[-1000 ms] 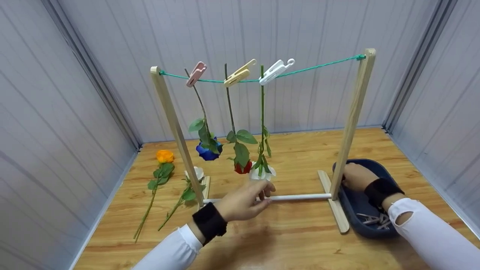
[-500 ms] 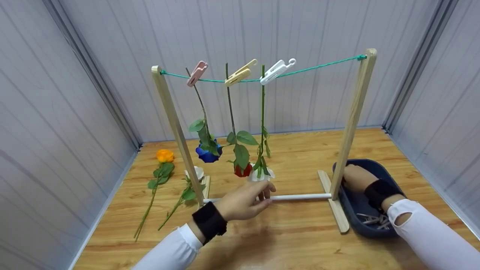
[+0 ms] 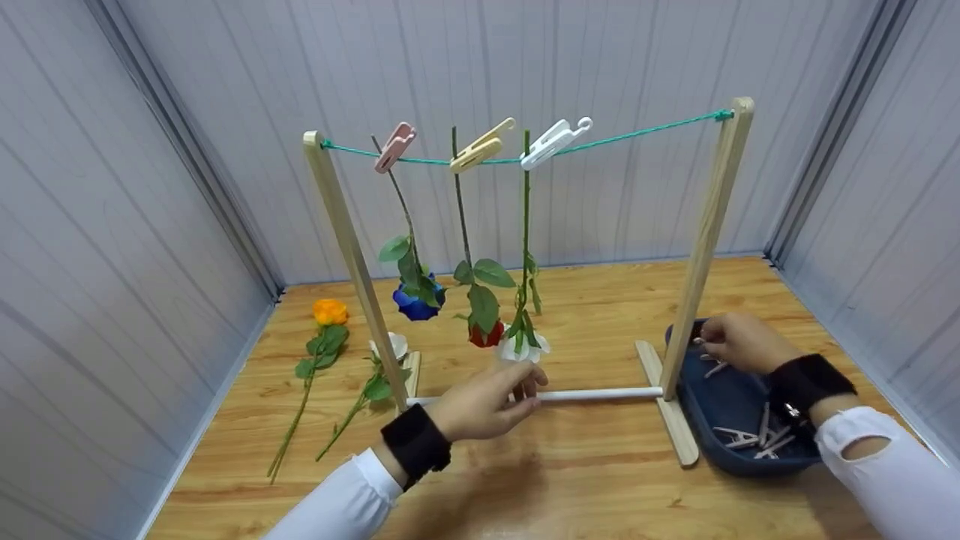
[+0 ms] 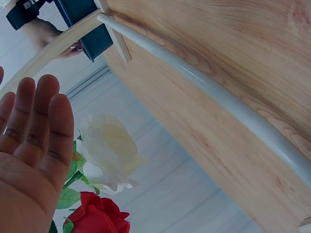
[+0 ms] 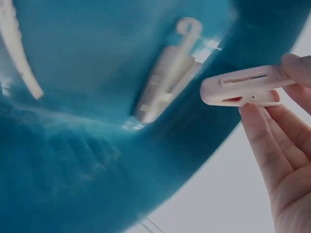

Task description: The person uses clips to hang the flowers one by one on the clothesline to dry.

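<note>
In the right wrist view, my right hand [image 5: 286, 160] pinches a pale pink clothespin [image 5: 243, 87] between thumb and fingers. The head view has this right hand [image 3: 742, 346] over the far end of a dark blue bin [image 3: 724, 397]. Below it lie several loose clothespins [image 3: 739, 438]. My left hand [image 3: 484, 403], fingers relaxed and holding nothing, hovers by the white crossbar [image 3: 600, 394]. Just beyond it a white rose [image 3: 526, 349] hangs upside down from a white clothespin [image 3: 553, 145]. Beside that hang a red rose [image 3: 486, 334] and a blue rose [image 3: 418, 301].
A green cord [image 3: 637, 133] runs between two wooden posts [image 3: 701, 247]. Yellow [image 3: 476, 155] and pink clothespins [image 3: 394, 148] clamp the other stems to it. At left, an orange rose [image 3: 330, 313] and another white rose [image 3: 393, 346] lie on the wooden table [image 3: 585, 487].
My right hand has risen from inside the bin and shifted right, uncovering more clothespins there. My left hand has stayed almost still, and the hung roses sway slightly.
</note>
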Demonstrator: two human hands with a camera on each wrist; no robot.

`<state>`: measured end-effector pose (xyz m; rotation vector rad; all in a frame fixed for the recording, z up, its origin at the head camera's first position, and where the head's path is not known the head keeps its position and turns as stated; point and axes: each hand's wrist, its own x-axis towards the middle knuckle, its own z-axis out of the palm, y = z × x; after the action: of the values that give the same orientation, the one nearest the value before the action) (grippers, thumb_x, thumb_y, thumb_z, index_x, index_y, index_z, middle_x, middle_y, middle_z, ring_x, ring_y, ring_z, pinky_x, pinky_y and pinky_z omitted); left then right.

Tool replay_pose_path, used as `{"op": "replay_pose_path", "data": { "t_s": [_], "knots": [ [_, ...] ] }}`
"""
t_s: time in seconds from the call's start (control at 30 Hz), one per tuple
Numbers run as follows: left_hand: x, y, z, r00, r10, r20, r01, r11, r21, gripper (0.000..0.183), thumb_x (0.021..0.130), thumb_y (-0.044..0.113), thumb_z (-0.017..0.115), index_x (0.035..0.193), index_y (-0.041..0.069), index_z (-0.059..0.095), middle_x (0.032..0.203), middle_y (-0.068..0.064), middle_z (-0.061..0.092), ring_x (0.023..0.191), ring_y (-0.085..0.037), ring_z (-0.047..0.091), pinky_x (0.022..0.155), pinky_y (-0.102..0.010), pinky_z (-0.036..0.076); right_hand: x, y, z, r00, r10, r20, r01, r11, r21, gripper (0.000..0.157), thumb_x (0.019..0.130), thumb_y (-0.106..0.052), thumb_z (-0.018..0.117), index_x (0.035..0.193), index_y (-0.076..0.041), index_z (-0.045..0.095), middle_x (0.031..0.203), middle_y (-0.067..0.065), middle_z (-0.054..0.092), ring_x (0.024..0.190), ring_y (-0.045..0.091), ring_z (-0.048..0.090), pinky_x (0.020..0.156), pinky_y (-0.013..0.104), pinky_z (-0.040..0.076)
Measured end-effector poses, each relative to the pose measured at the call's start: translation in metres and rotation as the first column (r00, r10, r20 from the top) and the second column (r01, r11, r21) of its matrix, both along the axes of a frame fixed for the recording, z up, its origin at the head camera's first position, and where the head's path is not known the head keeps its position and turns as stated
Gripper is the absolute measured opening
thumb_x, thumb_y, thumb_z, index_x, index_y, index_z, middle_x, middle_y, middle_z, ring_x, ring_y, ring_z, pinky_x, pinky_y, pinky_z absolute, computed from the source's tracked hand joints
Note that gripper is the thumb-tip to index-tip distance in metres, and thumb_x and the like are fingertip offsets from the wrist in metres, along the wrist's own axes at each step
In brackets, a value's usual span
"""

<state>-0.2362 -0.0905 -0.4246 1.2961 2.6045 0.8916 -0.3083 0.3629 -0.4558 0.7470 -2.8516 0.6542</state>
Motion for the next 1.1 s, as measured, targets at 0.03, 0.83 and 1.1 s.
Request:
{"op": "replay_pose_path", "data": {
  "t_s": [0.03, 0.83, 1.1],
  "knots": [
    [0.0, 0.0, 0.0, 1.0, 0.0, 0.004, 0.0, 1.0, 0.003, 0.019, 0.111, 0.014, 0.063, 0.129, 0.009, 0.064, 0.107, -0.005, 0.072, 0.093, -0.008, 0.064, 0.082, -0.022, 0.057, 0.003, 0.002, 0.004, 1.0, -0.003, -0.003, 0.003, 1.0, -0.024, 0.01, 0.091, 0.007, 0.078, 0.083, 0.0, 0.077, 0.081, 0.011, 0.079, 0.07, 0.004, 0.064, 0.061, 0.026, 0.053],
    [0.004, 0.01, 0.012, 1.0, 0.021, 0.005, -0.021, 0.992, 0.126, 0.023, 0.111, 0.015, 0.063, 0.131, 0.004, 0.066, 0.112, -0.009, 0.075, 0.095, -0.013, 0.07, 0.083, -0.031, 0.063, 0.09, -0.077, 0.068, 0.814, 0.581, -0.017, -0.374, 0.501, -0.78, 0.022, 0.097, 0.027, 0.057, 0.105, 0.015, 0.074, 0.126, 0.01, 0.076, 0.098, 0.02, 0.081, 0.083, 0.032, 0.066],
    [0.017, 0.03, 0.018, 0.989, 0.016, 0.147, -0.048, 0.975, 0.219, 0.029, 0.114, 0.021, 0.06, 0.136, 0.004, 0.065, 0.111, -0.008, 0.074, 0.097, -0.01, 0.068, 0.085, -0.022, 0.057, 0.104, -0.127, 0.056, 0.895, 0.438, -0.082, -0.289, 0.431, -0.855, 0.017, 0.098, 0.022, 0.059, 0.108, 0.017, 0.072, 0.116, 0.02, 0.077, 0.103, 0.024, 0.08, 0.095, 0.031, 0.063]
  ]
}}
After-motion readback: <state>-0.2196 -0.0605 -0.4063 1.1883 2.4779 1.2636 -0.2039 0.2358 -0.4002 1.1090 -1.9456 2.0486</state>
